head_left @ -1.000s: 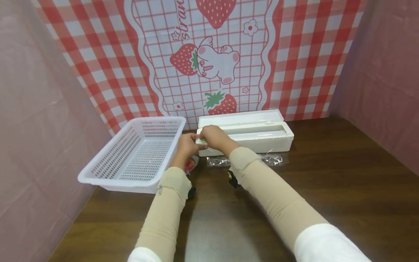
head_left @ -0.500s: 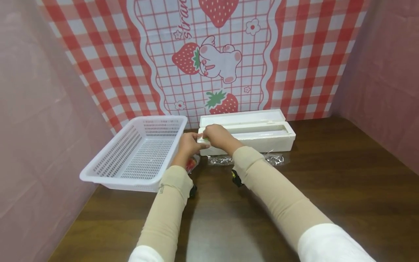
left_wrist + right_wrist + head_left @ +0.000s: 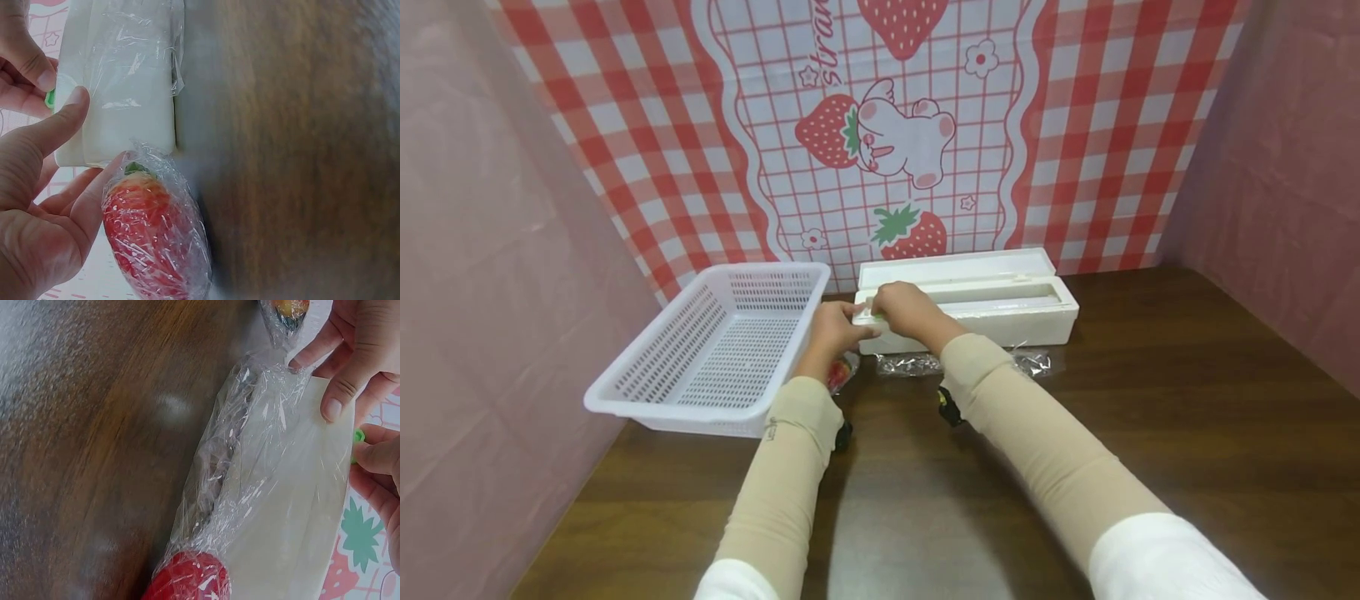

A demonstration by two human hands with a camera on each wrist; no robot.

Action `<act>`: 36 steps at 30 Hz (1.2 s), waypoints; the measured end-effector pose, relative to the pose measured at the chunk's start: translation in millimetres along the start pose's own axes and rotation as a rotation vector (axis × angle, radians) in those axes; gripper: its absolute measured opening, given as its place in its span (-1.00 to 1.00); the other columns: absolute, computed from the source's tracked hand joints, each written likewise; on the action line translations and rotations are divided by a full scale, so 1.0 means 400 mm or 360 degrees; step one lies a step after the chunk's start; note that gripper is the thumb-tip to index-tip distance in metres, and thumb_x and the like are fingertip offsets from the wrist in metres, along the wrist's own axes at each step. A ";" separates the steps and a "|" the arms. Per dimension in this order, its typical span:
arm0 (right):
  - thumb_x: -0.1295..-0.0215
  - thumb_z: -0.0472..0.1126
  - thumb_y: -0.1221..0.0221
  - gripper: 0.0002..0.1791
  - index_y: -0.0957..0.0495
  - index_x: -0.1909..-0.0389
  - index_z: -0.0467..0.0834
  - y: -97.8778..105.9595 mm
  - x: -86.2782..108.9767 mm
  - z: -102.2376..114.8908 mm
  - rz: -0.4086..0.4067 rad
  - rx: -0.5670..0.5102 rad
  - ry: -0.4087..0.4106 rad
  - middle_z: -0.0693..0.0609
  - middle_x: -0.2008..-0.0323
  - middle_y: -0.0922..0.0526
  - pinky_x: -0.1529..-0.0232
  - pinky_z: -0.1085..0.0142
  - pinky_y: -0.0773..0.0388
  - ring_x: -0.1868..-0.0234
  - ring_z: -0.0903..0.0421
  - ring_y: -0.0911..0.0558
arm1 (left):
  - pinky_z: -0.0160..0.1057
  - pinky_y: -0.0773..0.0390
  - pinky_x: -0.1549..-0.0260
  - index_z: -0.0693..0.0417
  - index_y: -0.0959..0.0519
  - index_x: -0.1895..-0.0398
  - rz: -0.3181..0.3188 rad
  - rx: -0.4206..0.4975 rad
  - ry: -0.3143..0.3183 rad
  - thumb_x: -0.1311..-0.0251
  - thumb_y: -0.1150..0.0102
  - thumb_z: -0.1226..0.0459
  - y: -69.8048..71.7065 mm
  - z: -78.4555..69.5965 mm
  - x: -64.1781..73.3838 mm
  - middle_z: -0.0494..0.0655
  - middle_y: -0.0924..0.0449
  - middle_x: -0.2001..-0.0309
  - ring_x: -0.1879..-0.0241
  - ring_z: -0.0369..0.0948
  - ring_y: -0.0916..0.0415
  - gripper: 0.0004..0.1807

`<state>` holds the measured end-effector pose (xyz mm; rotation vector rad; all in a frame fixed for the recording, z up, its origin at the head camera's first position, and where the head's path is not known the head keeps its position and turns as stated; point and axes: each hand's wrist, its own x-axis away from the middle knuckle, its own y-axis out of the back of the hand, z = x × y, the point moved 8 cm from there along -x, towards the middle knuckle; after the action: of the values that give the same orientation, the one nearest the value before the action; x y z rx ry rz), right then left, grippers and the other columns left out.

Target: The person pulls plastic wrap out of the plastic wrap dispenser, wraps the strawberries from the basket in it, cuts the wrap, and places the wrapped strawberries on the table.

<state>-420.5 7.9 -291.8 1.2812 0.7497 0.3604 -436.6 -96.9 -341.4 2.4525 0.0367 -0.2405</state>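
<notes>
A long white cling film box (image 3: pixel 1007 327) lies across the table with its lid (image 3: pixel 955 267) raised at the back. My left hand (image 3: pixel 833 327) grips the box's left end, thumb on the front wall and fingers round the end. Just right of it, my right hand (image 3: pixel 906 308) pinches a small green slider (image 3: pixel 358 437) at the box's top edge. Clear film (image 3: pixel 250 462) drapes down the front wall. Below my left hand sits a red fruit with a green top (image 3: pixel 147 231), wrapped in clear film. Its exact kind is hard to tell.
A white perforated plastic basket (image 3: pixel 677 417) stands at the left. Another film-wrapped red thing (image 3: pixel 187 578) shows at the lower edge of the right wrist view. Behind the box hangs a strawberry-print cloth (image 3: pixel 1075 125).
My right hand has slid slightly to the right along the box's top edge, with the green slider. The left hand keeps its grip on the end.
</notes>
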 end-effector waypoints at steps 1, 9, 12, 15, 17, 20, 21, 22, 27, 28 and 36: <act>-0.02 -0.54 -0.17 -0.76 -0.72 0.47 -0.19 0.000 0.001 -0.001 -0.0002 0.0004 0.0000 -0.05 0.41 -0.68 0.15 0.15 -0.58 0.35 -0.03 -0.62 | -0.33 -0.57 0.69 0.24 -0.70 0.16 0.0001 0.0003 0.0002 0.15 -0.58 0.25 0.000 0.000 0.000 0.13 -0.71 0.35 0.76 -0.28 -0.49 -0.56; -0.08 -0.53 -0.18 -0.77 -0.74 0.38 -0.22 0.004 0.018 -0.007 -0.0012 -0.0021 0.0018 -0.06 0.39 -0.70 0.11 0.15 -0.59 0.32 -0.04 -0.65 | -0.34 -0.55 0.69 0.24 -0.68 0.09 0.0011 -0.0032 0.0013 0.14 -0.57 0.23 0.000 0.002 0.005 0.14 -0.71 0.32 0.76 -0.29 -0.49 -0.51; -0.09 -0.53 -0.18 -0.77 -0.74 0.34 -0.23 0.006 0.023 -0.010 -0.0017 -0.0021 0.0018 -0.07 0.36 -0.72 0.06 0.15 -0.59 0.28 -0.05 -0.67 | -0.34 -0.55 0.69 0.23 -0.68 0.07 0.0005 -0.0045 0.0000 0.14 -0.58 0.23 0.000 0.000 0.005 0.15 -0.71 0.31 0.77 -0.30 -0.48 -0.49; -0.11 -0.54 -0.17 -0.75 -0.74 0.31 -0.24 0.005 0.027 -0.016 -0.0008 -0.0031 0.0013 -0.08 0.32 -0.73 0.03 0.15 -0.58 0.23 -0.04 -0.67 | -0.34 -0.56 0.69 0.23 -0.68 0.08 0.0002 -0.0057 0.0009 0.14 -0.58 0.22 0.001 0.002 0.004 0.15 -0.71 0.30 0.74 -0.24 -0.53 -0.50; -0.11 -0.55 -0.15 -0.74 -0.74 0.29 -0.25 0.004 0.029 -0.018 -0.0001 -0.0043 0.0011 -0.09 0.31 -0.73 0.01 0.15 -0.58 0.22 -0.04 -0.67 | -0.34 -0.56 0.68 0.22 -0.68 0.08 0.0004 -0.0061 0.0019 0.14 -0.57 0.22 0.001 0.004 0.005 0.15 -0.71 0.30 0.71 -0.17 -0.57 -0.50; -0.10 -0.55 -0.15 -0.74 -0.74 0.30 -0.25 0.007 0.033 -0.021 -0.0012 -0.0050 0.0019 -0.08 0.32 -0.72 0.02 0.15 -0.58 0.22 -0.04 -0.67 | -0.33 -0.56 0.68 0.22 -0.68 0.08 0.0004 -0.0066 0.0018 0.14 -0.57 0.22 0.001 0.005 0.007 0.14 -0.72 0.30 0.66 -0.13 -0.60 -0.51; -0.09 -0.55 -0.15 -0.74 -0.74 0.30 -0.25 0.008 0.035 -0.023 -0.0019 -0.0054 0.0020 -0.08 0.33 -0.72 0.03 0.15 -0.58 0.23 -0.04 -0.67 | -0.33 -0.56 0.68 0.22 -0.68 0.08 0.0004 -0.0065 0.0014 0.14 -0.57 0.22 0.001 0.005 0.008 0.14 -0.72 0.30 0.67 -0.14 -0.60 -0.50; -0.08 -0.54 -0.15 -0.74 -0.74 0.31 -0.25 0.009 0.036 -0.024 -0.0027 -0.0052 0.0023 -0.08 0.34 -0.72 0.04 0.14 -0.58 0.24 -0.05 -0.67 | -0.33 -0.56 0.68 0.22 -0.69 0.08 0.0003 -0.0069 0.0009 0.14 -0.57 0.22 0.001 0.003 0.008 0.14 -0.72 0.31 0.69 -0.17 -0.58 -0.51; -0.07 -0.53 -0.16 -0.74 -0.74 0.31 -0.24 0.013 0.042 -0.030 -0.0055 -0.0038 0.0033 -0.08 0.34 -0.72 0.03 0.15 -0.57 0.23 -0.04 -0.67 | -0.34 -0.55 0.69 0.24 -0.69 0.11 0.0002 -0.0076 -0.0006 0.14 -0.57 0.21 0.004 -0.004 0.008 0.13 -0.71 0.35 0.76 -0.29 -0.49 -0.52; -0.07 -0.53 -0.15 -0.74 -0.74 0.31 -0.25 0.014 0.043 -0.031 -0.0059 -0.0037 0.0036 -0.08 0.33 -0.72 0.02 0.15 -0.57 0.23 -0.04 -0.67 | -0.34 -0.54 0.69 0.24 -0.69 0.11 0.0001 -0.0076 -0.0005 0.14 -0.58 0.21 0.004 -0.005 0.008 0.13 -0.71 0.36 0.76 -0.29 -0.48 -0.52; -0.08 -0.54 -0.13 -0.72 -0.74 0.29 -0.24 0.021 0.049 -0.033 -0.0069 -0.0037 0.0047 -0.08 0.34 -0.72 0.02 0.16 -0.57 0.24 -0.04 -0.67 | -0.33 -0.57 0.67 0.24 -0.69 0.08 0.0012 -0.0064 0.0006 0.14 -0.57 0.20 0.003 -0.006 0.006 0.13 -0.72 0.33 0.74 -0.27 -0.51 -0.50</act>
<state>-414.1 32.2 -291.2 1.2379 0.7952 0.3528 -433.8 -96.2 -339.3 2.4127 0.0333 -0.2294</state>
